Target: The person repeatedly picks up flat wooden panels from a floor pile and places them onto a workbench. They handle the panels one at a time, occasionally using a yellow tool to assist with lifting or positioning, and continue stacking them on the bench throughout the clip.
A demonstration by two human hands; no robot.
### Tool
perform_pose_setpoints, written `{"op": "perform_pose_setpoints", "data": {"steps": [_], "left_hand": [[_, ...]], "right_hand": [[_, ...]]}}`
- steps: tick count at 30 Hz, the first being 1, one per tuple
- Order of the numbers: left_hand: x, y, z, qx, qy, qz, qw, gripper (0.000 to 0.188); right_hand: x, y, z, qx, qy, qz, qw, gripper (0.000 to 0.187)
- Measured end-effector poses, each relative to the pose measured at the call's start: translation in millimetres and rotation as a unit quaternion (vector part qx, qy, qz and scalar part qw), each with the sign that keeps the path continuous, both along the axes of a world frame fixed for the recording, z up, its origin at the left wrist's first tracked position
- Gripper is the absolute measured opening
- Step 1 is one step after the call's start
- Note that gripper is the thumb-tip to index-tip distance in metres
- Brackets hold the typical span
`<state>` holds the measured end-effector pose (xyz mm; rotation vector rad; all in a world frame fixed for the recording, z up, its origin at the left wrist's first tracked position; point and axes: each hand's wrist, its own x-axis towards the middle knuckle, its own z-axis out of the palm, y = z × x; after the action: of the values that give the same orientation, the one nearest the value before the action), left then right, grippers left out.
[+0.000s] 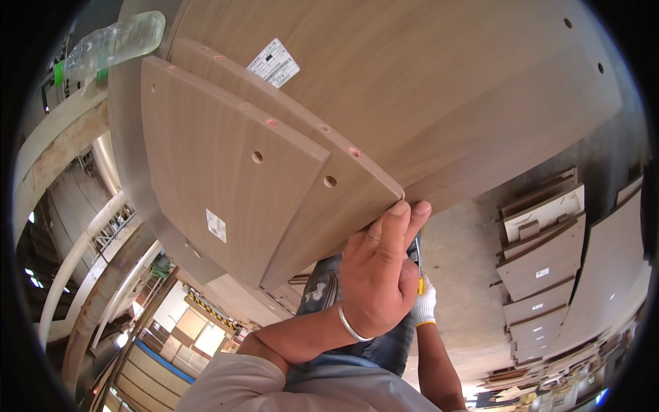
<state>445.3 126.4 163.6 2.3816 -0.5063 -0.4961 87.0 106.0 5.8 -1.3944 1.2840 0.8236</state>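
Two brown wood-grain panels lie overlapped, the upper panel [220, 158] partly covering the lower panel [343, 158]. Along their far edges run small holes with reddish marks, and each has a larger round hole near its right corner. My bare left hand [384, 264], a bangle at its wrist, has its fingertips closed at the lower panel's right corner. Below and behind it is my right hand [425, 302] in a white glove. It is closed round a slim tool with a yellow part [420, 284] and a thin metal blade; the left hand partly hides both.
Beneath the two panels lies a large brown board [446, 89] with a white label [274, 62]. A clear plastic bottle [117, 44] lies at the far left, by curved pipes [62, 275]. More panels [542, 264] stand stacked on the floor at right.
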Motion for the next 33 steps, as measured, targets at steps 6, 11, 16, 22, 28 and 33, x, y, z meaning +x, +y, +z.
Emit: {"op": "perform_pose_setpoints", "data": {"steps": [6, 11, 16, 22, 28, 33], "left_hand": [[-4.4, 1.8, -11.6, -0.023, -0.065, -0.008, 0.998, 0.071], [-5.9, 0.8, -18.2, -0.057, -0.073, 0.005, 0.996, 0.073], [-10.8, -3.8, -14.3, 0.012, -0.078, -0.046, 0.996, 0.071], [-7.0, 1.8, -13.1, -0.054, -0.032, 0.018, 0.998, 0.07], [-17.2, 9.6, 2.6, -0.1, -0.07, -0.024, 0.992, 0.061], [25.6, 18.2, 21.2, 0.011, -0.171, 0.009, 0.985, 0.046]], "right_hand": [[24.2, -9.4, 14.1, -0.024, 0.016, 0.117, 0.993, 0.038], [17.4, -6.4, 9.3, 0.027, 0.003, -0.006, 1.0, 0.031], [28.8, -15.3, 15.9, 0.029, -0.002, 0.01, 1.0, 0.034], [27.9, -18.4, 13.3, 0.081, -0.013, -0.048, 0.995, 0.036], [11.8, -10.2, 1.9, 0.06, -0.012, -0.037, 0.997, 0.031], [9.2, -14.5, -3.3, 0.041, -0.036, -0.077, 0.996, 0.031]]}}
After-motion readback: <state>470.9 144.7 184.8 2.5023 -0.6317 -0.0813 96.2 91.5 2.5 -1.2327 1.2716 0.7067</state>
